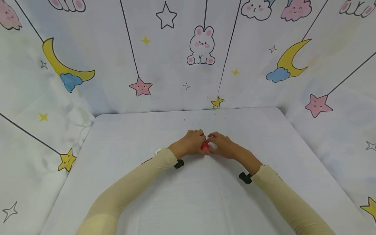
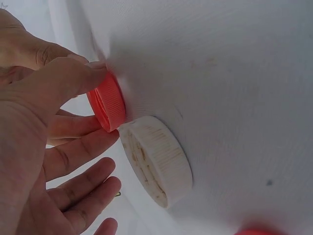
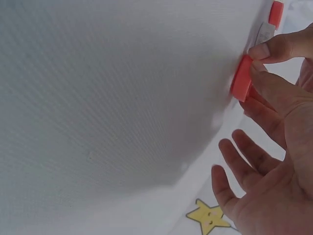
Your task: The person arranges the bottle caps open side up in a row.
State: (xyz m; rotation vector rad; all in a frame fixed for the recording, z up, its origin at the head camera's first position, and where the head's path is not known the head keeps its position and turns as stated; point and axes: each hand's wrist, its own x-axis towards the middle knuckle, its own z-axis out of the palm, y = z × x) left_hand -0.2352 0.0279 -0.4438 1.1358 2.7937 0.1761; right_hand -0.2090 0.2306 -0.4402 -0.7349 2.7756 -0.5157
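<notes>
A small red bottle cap [image 1: 205, 147] with a ribbed side sits between both hands, close over the white table. My left hand [image 1: 190, 143] pinches it between thumb and index finger, the other fingers spread. From the opposite side my right hand [image 1: 224, 147] has its thumb and index finger on the same cap, the thumbs of both hands nearly meeting. In the left wrist view the cap's hollow side faces away from the tabletop. Right beside it lies a larger white cap [image 2: 159, 161] with brownish marks, hollow side up. The right wrist view shows this white cap [image 3: 265, 33] partly hidden by a thumb.
Farther along the row is another red cap [image 3: 276, 14], also cut off at the left wrist view's bottom edge. A white round thing [image 1: 158, 150] shows behind the left sleeve. The white table [image 1: 182, 202] meets a cartoon-printed backdrop [image 1: 176, 65] behind and at both sides.
</notes>
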